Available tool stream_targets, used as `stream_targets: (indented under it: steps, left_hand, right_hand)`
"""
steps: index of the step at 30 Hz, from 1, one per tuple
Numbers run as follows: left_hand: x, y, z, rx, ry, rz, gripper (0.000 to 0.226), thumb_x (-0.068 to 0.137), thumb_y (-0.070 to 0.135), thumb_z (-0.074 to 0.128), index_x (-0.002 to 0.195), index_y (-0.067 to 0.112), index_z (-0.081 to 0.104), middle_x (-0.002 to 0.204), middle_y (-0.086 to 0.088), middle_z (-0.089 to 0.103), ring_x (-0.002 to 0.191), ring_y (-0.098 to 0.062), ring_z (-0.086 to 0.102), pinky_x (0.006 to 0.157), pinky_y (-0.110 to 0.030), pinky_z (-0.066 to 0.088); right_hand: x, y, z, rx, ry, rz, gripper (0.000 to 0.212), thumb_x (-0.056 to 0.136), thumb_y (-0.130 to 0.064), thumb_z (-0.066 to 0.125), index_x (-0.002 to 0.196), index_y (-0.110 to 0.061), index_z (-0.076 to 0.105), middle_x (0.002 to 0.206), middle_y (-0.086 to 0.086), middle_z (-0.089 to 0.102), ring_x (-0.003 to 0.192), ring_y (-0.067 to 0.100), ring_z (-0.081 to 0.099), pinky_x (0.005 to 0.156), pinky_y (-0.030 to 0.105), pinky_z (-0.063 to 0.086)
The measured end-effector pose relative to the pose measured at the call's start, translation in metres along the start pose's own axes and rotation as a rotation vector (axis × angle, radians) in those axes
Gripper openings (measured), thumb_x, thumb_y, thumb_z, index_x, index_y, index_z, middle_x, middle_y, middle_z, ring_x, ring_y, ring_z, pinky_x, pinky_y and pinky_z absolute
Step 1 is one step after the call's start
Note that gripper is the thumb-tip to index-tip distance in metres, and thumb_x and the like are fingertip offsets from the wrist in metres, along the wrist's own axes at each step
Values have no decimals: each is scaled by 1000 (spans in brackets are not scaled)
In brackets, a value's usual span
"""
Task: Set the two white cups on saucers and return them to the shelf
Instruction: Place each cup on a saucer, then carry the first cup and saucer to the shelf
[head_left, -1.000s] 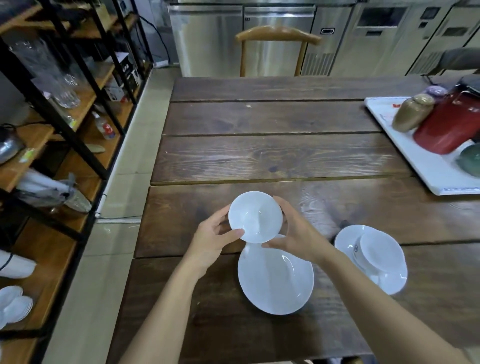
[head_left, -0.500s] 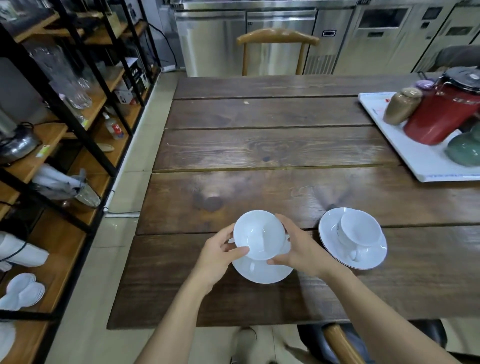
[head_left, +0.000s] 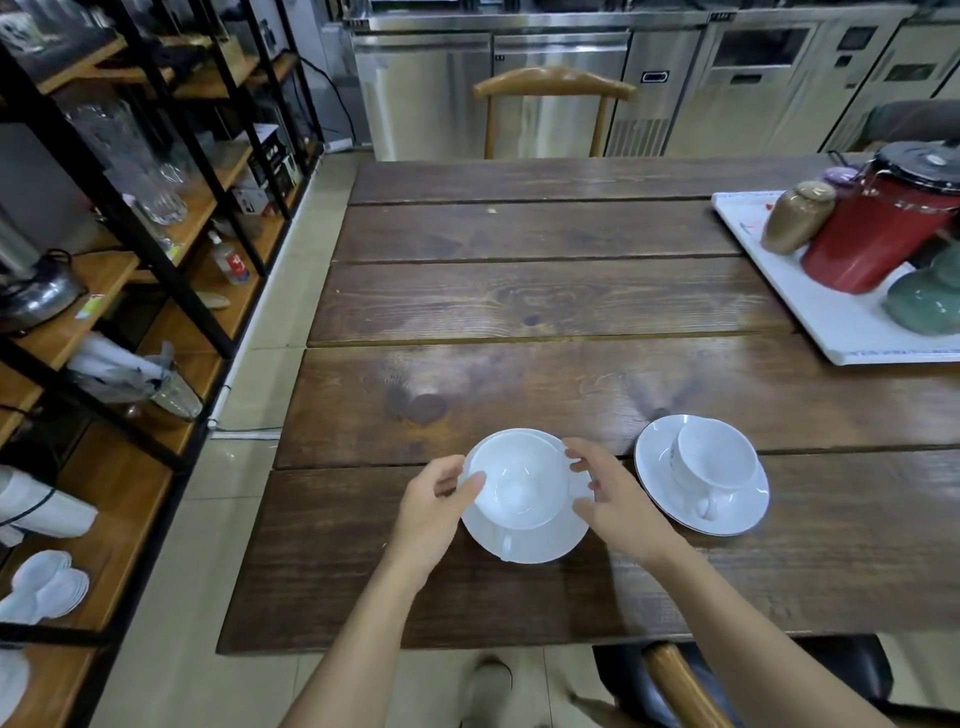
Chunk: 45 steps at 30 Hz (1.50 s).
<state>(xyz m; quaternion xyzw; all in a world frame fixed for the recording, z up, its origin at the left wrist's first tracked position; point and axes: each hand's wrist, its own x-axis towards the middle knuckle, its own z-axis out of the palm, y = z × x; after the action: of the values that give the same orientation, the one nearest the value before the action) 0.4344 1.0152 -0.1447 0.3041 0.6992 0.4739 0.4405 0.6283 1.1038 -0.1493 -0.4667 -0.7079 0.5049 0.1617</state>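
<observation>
One white cup (head_left: 519, 480) stands on a white saucer (head_left: 540, 543) near the table's front edge. My left hand (head_left: 434, 506) touches the cup's left rim with thumb and fingers. My right hand (head_left: 610, 496) is at the cup's right side, its fingers spread and blurred, so contact is unclear. To the right, the second white cup (head_left: 714, 460) sits upright on its own saucer (head_left: 660, 462), untouched. The shelf (head_left: 104, 202) with black posts and wooden boards stands to the left of the table.
A white tray (head_left: 831, 322) at the far right holds a red pot (head_left: 872, 234), a brown jar (head_left: 797, 215) and a green jar (head_left: 924, 299). A wooden chair (head_left: 553, 85) is behind the table, another chair back (head_left: 680, 686) below me. The shelf carries glassware and white dishes (head_left: 44, 584).
The cup I held above the saucer has come down onto it. My right hand's fingers have loosened and spread. The view has pulled back from the table.
</observation>
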Motion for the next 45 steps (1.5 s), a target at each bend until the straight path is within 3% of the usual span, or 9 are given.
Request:
stream_targets:
  steps: [4, 7, 10, 14, 24, 32, 35, 38, 45]
  left_hand:
    - [4, 4, 6, -110, 54, -231, 38, 86, 46, 57, 115, 20, 57, 113, 6, 60, 100, -11, 56, 87, -37, 49]
    - [6, 6, 9, -191, -30, -378, 34, 86, 55, 52, 102, 25, 57, 104, 7, 61, 95, -13, 57, 85, -46, 52]
    - [11, 5, 8, -200, -51, -432, 43, 85, 51, 56, 111, 17, 56, 111, 0, 60, 101, -22, 56, 84, -50, 54]
    - [17, 4, 2, -228, -93, -453, 43, 81, 43, 64, 109, 10, 61, 106, -1, 60, 97, -22, 56, 85, -55, 53]
    - [-12, -1, -16, -393, -87, -395, 49, 76, 52, 66, 110, 20, 49, 117, -1, 60, 102, -25, 62, 69, -41, 56]
    - [-99, -10, -66, -455, 301, -213, 32, 79, 56, 59, 109, 44, 53, 119, 4, 56, 104, -22, 56, 57, -34, 58]
    - [-144, -18, -100, -502, 459, -167, 44, 69, 61, 60, 109, 43, 53, 119, 3, 58, 103, -24, 59, 56, -32, 57]
    - [-186, -28, -133, -534, 550, -154, 62, 57, 68, 60, 112, 43, 52, 119, 5, 58, 104, -25, 58, 54, -33, 57]
    - [-291, -62, -246, -591, 847, -68, 47, 65, 69, 63, 105, 45, 61, 115, 2, 64, 99, -27, 63, 58, -37, 58]
  right_hand:
    - [-5, -3, 14, 199, 320, 124, 31, 84, -38, 60, 108, -18, 56, 106, -4, 57, 97, 15, 56, 73, 21, 42]
    - [-1, -4, 22, 252, 316, 240, 50, 72, -54, 65, 95, -10, 58, 99, 3, 60, 87, 20, 58, 64, 20, 44]
    - [6, 0, 23, 205, 300, 490, 73, 73, -53, 66, 120, 0, 48, 121, 11, 46, 109, 30, 52, 84, 36, 44]
    - [8, 0, 19, 422, 176, 509, 36, 75, -37, 71, 95, -8, 64, 96, 8, 67, 86, 20, 63, 73, 35, 50]
    - [3, -18, 32, 675, 105, 420, 70, 54, -48, 73, 109, -14, 45, 113, 12, 59, 99, 31, 62, 62, 36, 50]
    - [-27, -80, 85, 559, -114, 121, 34, 82, -39, 62, 111, -27, 48, 108, -7, 56, 97, 17, 57, 65, 31, 47]
    - [-47, -112, 123, 553, -263, 62, 25, 82, -35, 63, 102, -26, 51, 106, -6, 59, 94, 15, 59, 67, 31, 46]
    - [-66, -137, 162, 504, -374, 4, 29, 81, -37, 63, 102, -24, 50, 107, -1, 58, 93, 17, 59, 64, 30, 46]
    - [-136, -216, 282, 431, -566, -102, 51, 79, -44, 63, 120, -22, 44, 107, -4, 56, 92, 17, 57, 60, 30, 44]
